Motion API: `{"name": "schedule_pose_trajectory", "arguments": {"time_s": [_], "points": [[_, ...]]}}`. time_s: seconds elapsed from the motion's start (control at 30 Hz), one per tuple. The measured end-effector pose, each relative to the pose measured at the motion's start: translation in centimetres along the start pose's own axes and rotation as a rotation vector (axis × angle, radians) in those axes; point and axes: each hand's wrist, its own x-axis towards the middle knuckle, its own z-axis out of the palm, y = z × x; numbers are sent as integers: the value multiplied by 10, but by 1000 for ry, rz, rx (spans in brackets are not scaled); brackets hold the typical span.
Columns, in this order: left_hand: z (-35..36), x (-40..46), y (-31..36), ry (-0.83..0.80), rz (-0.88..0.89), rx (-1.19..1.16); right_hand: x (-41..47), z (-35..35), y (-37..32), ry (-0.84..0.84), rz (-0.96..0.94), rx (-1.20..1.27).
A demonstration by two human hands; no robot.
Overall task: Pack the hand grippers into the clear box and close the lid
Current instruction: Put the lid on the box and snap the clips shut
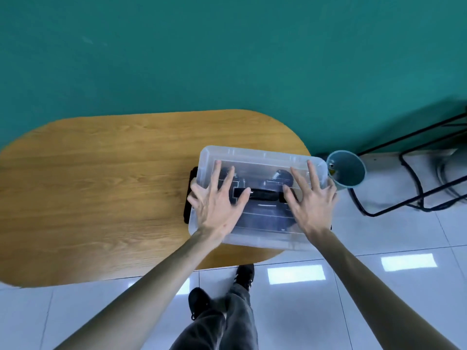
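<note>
A clear plastic box (262, 239) sits at the right end of the wooden table, its clear lid (260, 157) lying on top. Through the lid I see dark hand grippers (279, 179) with metal springs, and a black handle (264, 195) at the lid's middle. My left hand (217, 200) lies flat on the lid's left half with fingers spread. My right hand (309, 198) lies flat on the right half, fingers spread too. A black latch (188, 198) sticks out at the box's left side.
The oval wooden table (101, 198) stands against a green wall. A teal bin (347, 170) sits on the floor just right of the box. A black metal frame (414, 173) stands further right. My legs and shoes (222, 299) are below on white tiles.
</note>
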Motion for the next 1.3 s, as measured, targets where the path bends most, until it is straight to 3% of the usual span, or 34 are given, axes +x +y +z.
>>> {"name": "schedule_pose_trajectory", "arguments": {"time_s": [0.4,0.73,0.9,1.13,1.3], "points": [[20,-7,-3,-28,27,250,-8,8,3,-138,-56,-170],[23,6,-3,-90,30,271,2,6,-1,-228,-73,-164],[14,6,-21,-106,52,177,-1,2,15,-260,-51,-68],[7,9,-46,-132,-130,-66,-13,-10,36,-289,260,287],[-7,10,-43,-190,-174,-235,-11,-17,31,-293,298,277]]}}
